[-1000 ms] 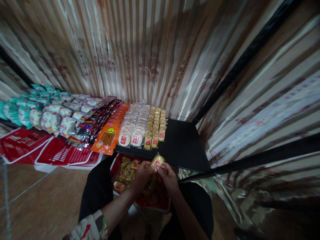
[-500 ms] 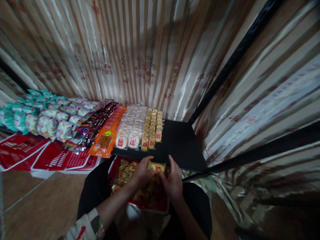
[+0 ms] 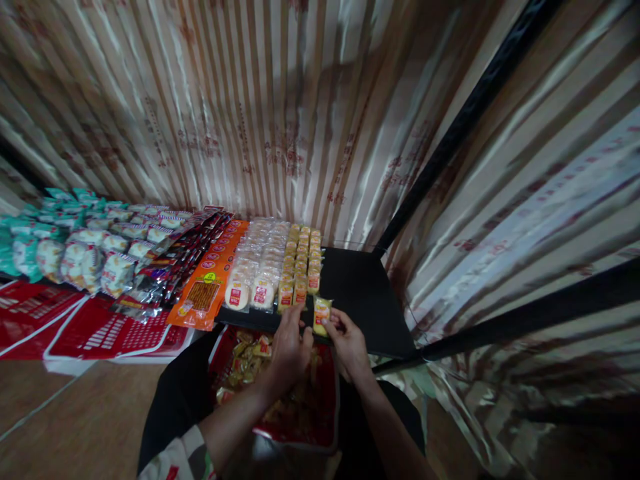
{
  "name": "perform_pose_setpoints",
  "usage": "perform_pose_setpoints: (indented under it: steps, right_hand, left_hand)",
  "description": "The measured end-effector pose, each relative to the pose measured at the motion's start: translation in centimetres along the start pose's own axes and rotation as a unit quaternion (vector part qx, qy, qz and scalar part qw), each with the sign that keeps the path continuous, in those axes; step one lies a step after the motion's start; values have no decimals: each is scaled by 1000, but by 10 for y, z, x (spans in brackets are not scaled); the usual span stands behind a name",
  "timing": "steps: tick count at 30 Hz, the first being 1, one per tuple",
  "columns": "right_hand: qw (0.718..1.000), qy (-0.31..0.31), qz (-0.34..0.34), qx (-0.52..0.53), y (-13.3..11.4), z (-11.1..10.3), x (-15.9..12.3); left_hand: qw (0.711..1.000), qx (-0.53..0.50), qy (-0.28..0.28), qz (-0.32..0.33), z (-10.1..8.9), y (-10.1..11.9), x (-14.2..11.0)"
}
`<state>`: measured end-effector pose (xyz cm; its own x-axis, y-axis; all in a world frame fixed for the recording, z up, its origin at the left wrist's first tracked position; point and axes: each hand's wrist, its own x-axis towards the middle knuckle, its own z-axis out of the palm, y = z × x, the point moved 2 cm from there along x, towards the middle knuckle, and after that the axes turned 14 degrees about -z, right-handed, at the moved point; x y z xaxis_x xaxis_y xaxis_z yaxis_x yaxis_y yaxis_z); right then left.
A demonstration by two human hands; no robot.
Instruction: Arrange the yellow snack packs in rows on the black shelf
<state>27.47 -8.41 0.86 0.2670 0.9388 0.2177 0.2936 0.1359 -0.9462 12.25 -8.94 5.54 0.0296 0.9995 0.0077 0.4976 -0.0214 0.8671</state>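
Upright between my hands is a small yellow wrapped snack packet point(image 3: 321, 316), held just over the front edge of the black shelf point(image 3: 360, 283). My right hand point(image 3: 350, 341) pinches its right side between thumb and fingers. Close to its lower left is my left hand point(image 3: 291, 347), thumb and index finger apart; whether the thumb touches the wrapper I cannot tell. Matching yellow packets point(image 3: 300, 290) stand in rows just beyond my fingers. Below, a red basket point(image 3: 336, 400) with loose yellow packets point(image 3: 245, 357) sits between my legs, partly hidden by my forearms.
Left of the yellow rows lie round white wrapped snacks point(image 3: 262, 293), an orange bag point(image 3: 200, 297), dark shiny packets point(image 3: 167, 267) and white and teal bags point(image 3: 75, 257). Black posts point(image 3: 465, 127) and a striped curtain point(image 3: 300, 100) bound the shelf. Red printed sheets point(image 3: 120, 327) hang at left.
The yellow packet has risen from above the basket to the shelf's front edge and turned from lying sideways to upright. Both hands moved up with it, and the view shifted slightly.
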Motion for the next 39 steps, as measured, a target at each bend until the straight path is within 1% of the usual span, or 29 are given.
perform_pose_setpoints:
  steps: [4,6,9,12,15,17,20,23,28,30,33,35,36,38,39]
  right_hand:
    - [998,32,10,-56,5,5,29]
    - [997,32,13,-73,5,10,39]
    - [995,30,8,-92,3,16,50]
    - [993,29,-2,-115,2,20,57]
    - [990,26,-17,-136,4,22,61]
    - [989,37,-31,-137,7,23,61]
    - [991,55,-54,-109,12,25,58]
    - [993,47,-62,-91,16,27,55]
    - [991,36,-68,-110,16,27,55]
    - [990,44,-67,-116,11,26,52]
    - [982,95,-85,-136,-1,24,37]
    - [979,128,-95,-124,-11,23,19]
    - [982,131,-94,-104,-14,23,8]
    - [990,98,-81,-58,-18,28,-15]
    - [994,65,-74,-45,-17,31,-27]
  left_hand:
    - [998,-9,-50,42,24,-15,1]
    - [997,2,-56,51,32,-19,6]
    - [996,43,-63,56,38,-20,16]
    - [992,82,-85,42,41,-16,25]
    - [991,96,-95,16,44,-14,30]
    - [991,94,-96,11,47,-14,31]
    - [993,74,-93,26,51,-19,31]
    - [994,59,-86,32,56,-24,32]
    - [994,62,-86,26,60,-28,34]
    - [996,53,-72,31,57,-26,30]
    - [998,19,-43,48,46,-26,14]
    - [998,13,-50,44,37,-31,-4]
    - [997,20,-62,32,33,-37,-13]
    - [995,47,-91,-1,27,-52,-28]
    - [992,63,-105,-22,24,-62,-34]
